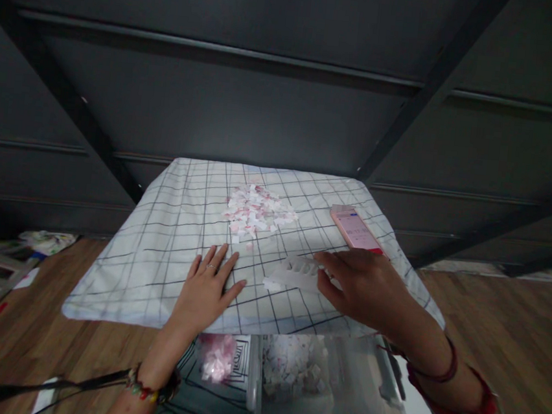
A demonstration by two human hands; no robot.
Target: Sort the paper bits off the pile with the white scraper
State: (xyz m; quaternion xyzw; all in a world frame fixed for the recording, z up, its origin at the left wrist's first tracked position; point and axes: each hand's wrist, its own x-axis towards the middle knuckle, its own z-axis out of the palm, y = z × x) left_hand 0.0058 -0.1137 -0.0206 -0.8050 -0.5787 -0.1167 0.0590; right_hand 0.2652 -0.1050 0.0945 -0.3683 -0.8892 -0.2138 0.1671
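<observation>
My left hand (pixel 208 289) lies flat on the checked cloth (pixel 152 273), its fingers spread and nothing under them that I can see. Between the thumb and fingers of my right hand (pixel 361 283) is the right end of a white, translucent strip with a row of slots (pixel 296 273). The strip is low over the cloth; I cannot tell whether it touches. Beyond both hands, a loose pile of small white and pink paper pieces (pixel 256 213) is spread on the cloth. A pink-edged phone with a lit screen (pixel 355 231) lies just past my right hand, partly covered by it.
Below the table's near edge stands a clear plastic box (pixel 359 404) with paper scraps (pixel 295 362) inside. Left of it, a pink, shiny bundle (pixel 217 357) rests on dark patterned fabric. A dark panelled wall (pixel 226 111) rises behind the table. A strap (pixel 43 390) crosses the lower left.
</observation>
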